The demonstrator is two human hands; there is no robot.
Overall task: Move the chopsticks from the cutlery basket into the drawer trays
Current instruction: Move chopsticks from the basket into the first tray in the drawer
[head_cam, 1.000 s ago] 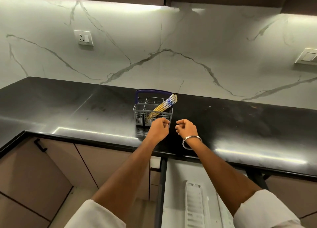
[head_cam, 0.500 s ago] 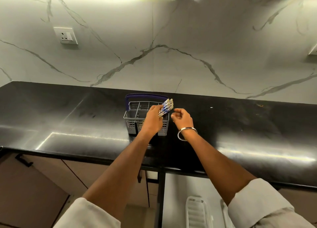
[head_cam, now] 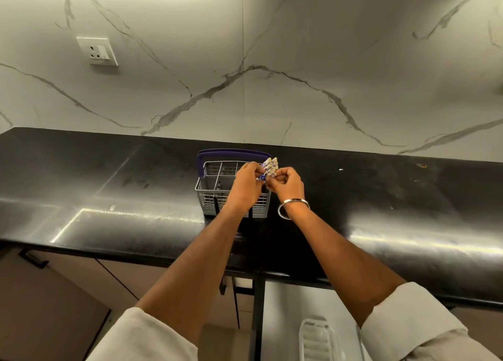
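Note:
A grey cutlery basket [head_cam: 209, 189] with a purple handle stands on the black counter. A bundle of chopsticks [head_cam: 269, 166] with blue-and-white ends sticks out of its right side, lower parts hidden by my hands. My left hand [head_cam: 246, 185] is closed around the bundle just below the ends. My right hand [head_cam: 287, 182], with a metal bangle on the wrist, pinches the ends from the right. A white drawer tray [head_cam: 317, 339] shows in the open drawer at the bottom edge.
The black counter [head_cam: 109, 197] runs left to right under a marble wall with a socket [head_cam: 98, 51]. Brown cabinet fronts [head_cam: 54, 306] with a black handle lie below left. The open drawer [head_cam: 280, 320] sits under the counter edge between my arms.
Both hands have moved forward from in front of the basket onto the chopstick ends and closed on them. The view has shifted closer and up.

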